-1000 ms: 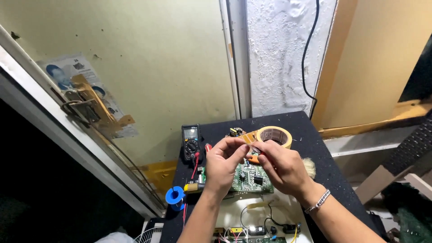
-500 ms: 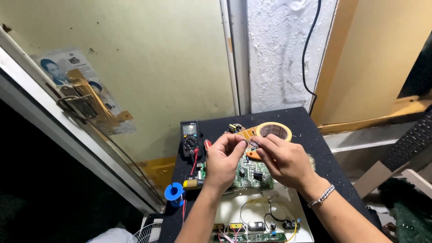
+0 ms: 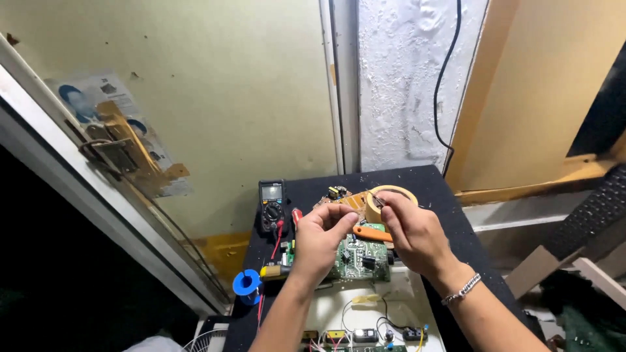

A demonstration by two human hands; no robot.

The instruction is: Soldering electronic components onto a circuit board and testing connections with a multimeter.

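My left hand and my right hand are raised together over a small black table. Between their fingertips they pinch a small brown circuit board; what exactly each finger grips is hard to see. Just behind the right hand lies a roll of tan tape. Under the hands rests a green circuit board with an orange-handled tool lying across it. A metal bracelet circles my right wrist.
A black multimeter with red leads sits at the table's left back. A blue solder spool hangs at the left edge. A white board with wires and small parts lies nearest me. A wall and a black cable stand behind.
Both hands have stayed together over the green board, holding the small brown board. The view shifted slightly; the hands sit a little lower in the frame.
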